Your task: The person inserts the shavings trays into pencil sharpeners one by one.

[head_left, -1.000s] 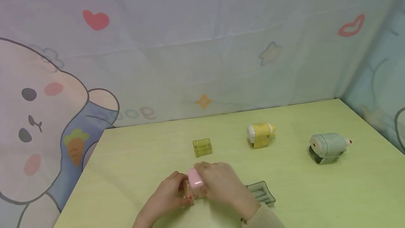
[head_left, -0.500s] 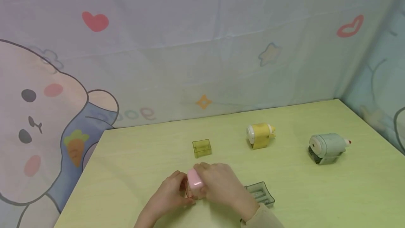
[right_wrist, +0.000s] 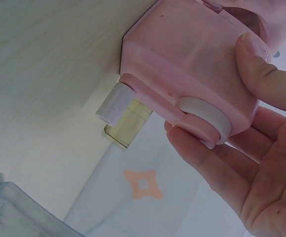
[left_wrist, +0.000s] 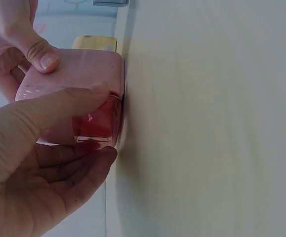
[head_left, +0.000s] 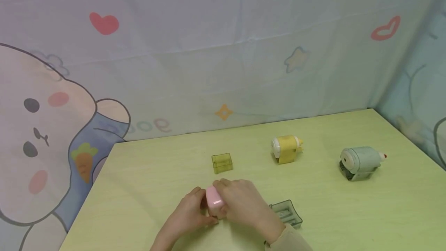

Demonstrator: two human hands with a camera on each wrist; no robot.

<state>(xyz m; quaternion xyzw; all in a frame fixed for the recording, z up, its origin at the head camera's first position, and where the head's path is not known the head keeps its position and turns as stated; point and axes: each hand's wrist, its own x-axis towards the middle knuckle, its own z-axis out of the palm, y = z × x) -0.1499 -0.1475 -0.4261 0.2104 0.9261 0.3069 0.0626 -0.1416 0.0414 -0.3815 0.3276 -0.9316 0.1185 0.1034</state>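
Observation:
A pink crank pencil sharpener (head_left: 214,198) stands on the table between the two hands. My right hand (head_left: 242,202) grips its body from the right, thumb on one side and fingers on the other. The crank (right_wrist: 157,103), with its pale knob (right_wrist: 114,104), faces the right wrist camera. At the sharpener's opposite end, my left hand (head_left: 188,214) pinches a see-through reddish shavings drawer (left_wrist: 96,121) between thumb and fingertips. Most of that drawer sits inside the pink body; the left fingers partly cover its end.
Behind the hands lies a see-through yellow drawer (head_left: 222,164). A grey see-through drawer (head_left: 287,213) lies beside the right wrist. Farther right stand a yellow sharpener (head_left: 287,149) and a pale green one (head_left: 364,160). A printed cloth (head_left: 195,57) hangs behind the table.
My left hand has moved slightly right, toward the sharpener, and the reddish drawer has slid farther into the body. The right hand and sharpener have stayed nearly still.

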